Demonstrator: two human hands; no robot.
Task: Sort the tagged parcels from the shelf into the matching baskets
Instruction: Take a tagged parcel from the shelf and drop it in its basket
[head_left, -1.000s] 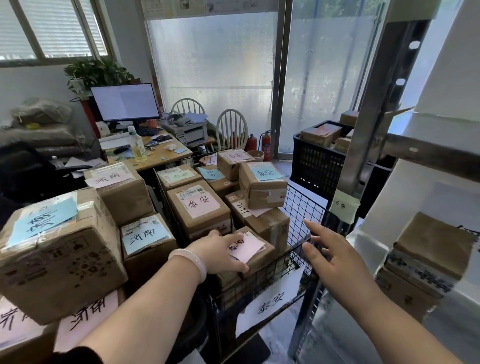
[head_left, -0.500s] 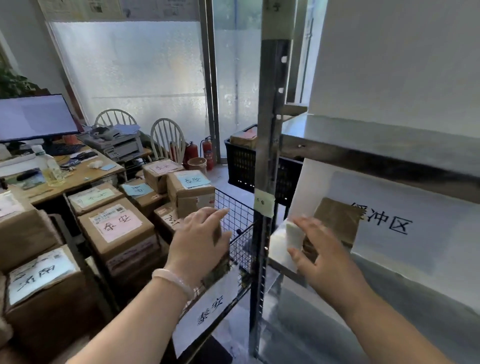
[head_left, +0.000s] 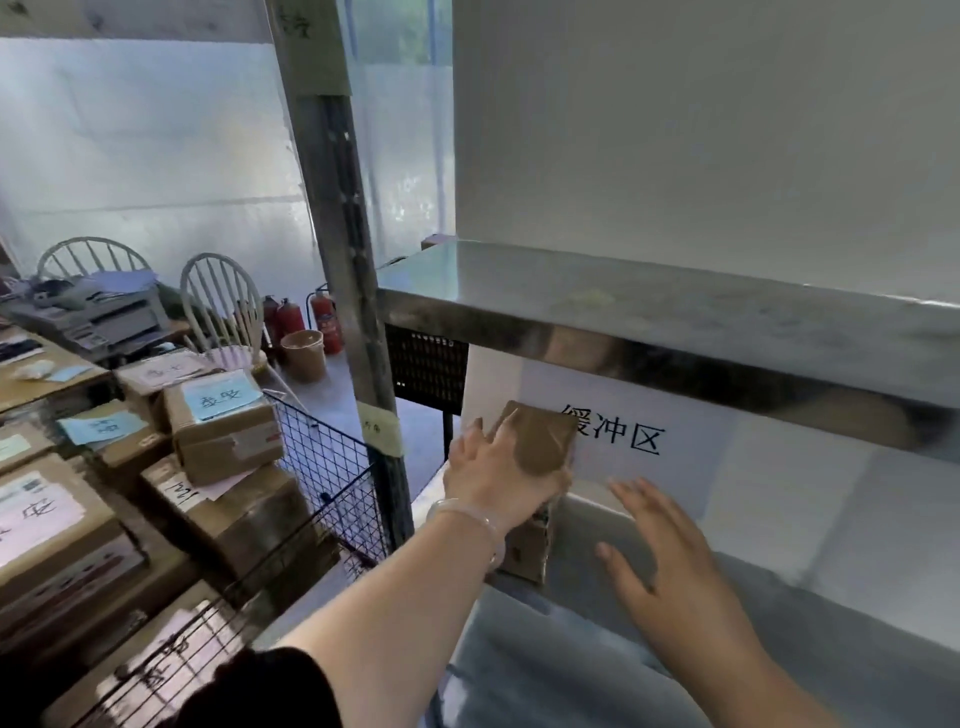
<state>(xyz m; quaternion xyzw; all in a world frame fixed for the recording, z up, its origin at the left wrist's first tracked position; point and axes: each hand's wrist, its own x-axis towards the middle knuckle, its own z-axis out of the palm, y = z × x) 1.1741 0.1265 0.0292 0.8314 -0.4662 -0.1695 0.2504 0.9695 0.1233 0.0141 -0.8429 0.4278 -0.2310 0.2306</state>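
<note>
Two brown parcels are stacked on the lower level of the metal shelf (head_left: 597, 613); no tag shows on either. My left hand (head_left: 493, 480) grips the top brown parcel (head_left: 540, 436) from its left side, fingers up along the edge and thumb beneath. The lower parcel (head_left: 530, 548) is partly hidden behind my left wrist. To the right of the stack, my right hand (head_left: 657, 553) hovers with its fingers spread and holds nothing. At the left, the black wire basket (head_left: 324, 457) holds several tagged cardboard parcels (head_left: 223, 421).
A steel upright post (head_left: 337, 260) stands between the basket and the shelf. The upper shelf board (head_left: 649, 306) hangs low over the stack. A white sign with black characters (head_left: 613, 431) covers the back panel. Chairs, a printer and fire extinguishers lie beyond the basket.
The view has swung right from the basket to the shelf. My left hand left the basket's parcels and took hold of the top shelf parcel. My right hand moved off it, to the right.
</note>
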